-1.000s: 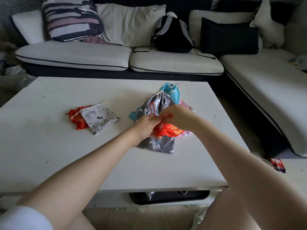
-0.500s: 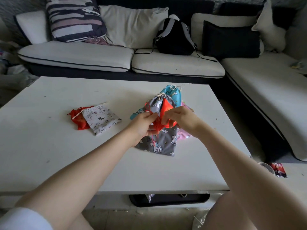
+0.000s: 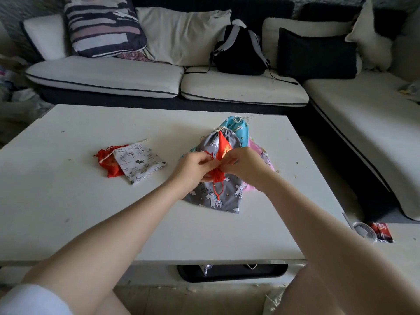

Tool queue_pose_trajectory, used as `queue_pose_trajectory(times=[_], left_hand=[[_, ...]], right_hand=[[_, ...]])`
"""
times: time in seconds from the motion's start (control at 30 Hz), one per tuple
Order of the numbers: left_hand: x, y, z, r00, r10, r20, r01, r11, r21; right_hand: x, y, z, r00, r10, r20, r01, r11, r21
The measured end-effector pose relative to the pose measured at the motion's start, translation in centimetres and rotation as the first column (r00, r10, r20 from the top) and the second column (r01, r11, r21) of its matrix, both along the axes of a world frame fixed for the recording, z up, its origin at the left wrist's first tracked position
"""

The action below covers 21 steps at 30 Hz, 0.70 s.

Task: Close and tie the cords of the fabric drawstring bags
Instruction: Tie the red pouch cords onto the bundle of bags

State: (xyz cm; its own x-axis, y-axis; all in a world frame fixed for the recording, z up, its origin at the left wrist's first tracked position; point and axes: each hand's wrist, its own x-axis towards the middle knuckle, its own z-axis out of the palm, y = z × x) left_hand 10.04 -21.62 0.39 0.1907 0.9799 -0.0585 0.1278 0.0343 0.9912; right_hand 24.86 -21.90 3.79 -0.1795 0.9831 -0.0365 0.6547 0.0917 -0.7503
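Sofa runs along 12 o'clock and wraps down the 3 o'clock side, backpack on its middle seat cushion. White counter fills the middle. Pile of bags sits right of the counter's centre: grey unicorn bag on top in front, blue bag behind it toward 12, pink bag poking out at its 3 o'clock edge. At 9 o'clock from the pile, well apart, a white cat-print bag lies flat, overlapping a second red bag on its left. My left hand and right hand meet above the grey bag; both grips pinch the small red bag at its gathered neck, fingers curled, body of the bag sticking up toward 12. Its red cord hangs down toward 6 over the grey fabric. On the floor at 4 o'clock, a clear lid touching a red packet.
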Motion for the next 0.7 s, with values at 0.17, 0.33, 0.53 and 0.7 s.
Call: queue_pose_trajectory(times=[0.17, 0.33, 0.53, 0.7], left_hand=[[-0.7, 0.3, 0.4, 0.968, 0.007, -0.249, 0.048, 0.975, 0.218], [-1.2, 0.1, 1.0, 0.872, 0.163, -0.462, 0.172, 0.782, 0.599], [-1.7, 0.6, 0.6, 0.788, 0.262, -0.558, 0.263, 0.675, 0.689], [-2.0, 0.3, 0.8, 0.759, 0.370, -0.535, 0.225, 0.623, 0.749]], right_hand=[[0.0, -0.2, -0.5, 0.986, -0.064, -0.156, 0.057, 0.997, -0.048], [0.3, -0.5, -0.8, 0.928, -0.018, -0.371, -0.017, 0.996, -0.090], [-0.5, -0.8, -0.5, 0.916, 0.025, -0.399, -0.042, 0.998, -0.036], [-0.9, -0.8, -0.1, 0.877, 0.028, -0.480, -0.069, 0.995, -0.068]])
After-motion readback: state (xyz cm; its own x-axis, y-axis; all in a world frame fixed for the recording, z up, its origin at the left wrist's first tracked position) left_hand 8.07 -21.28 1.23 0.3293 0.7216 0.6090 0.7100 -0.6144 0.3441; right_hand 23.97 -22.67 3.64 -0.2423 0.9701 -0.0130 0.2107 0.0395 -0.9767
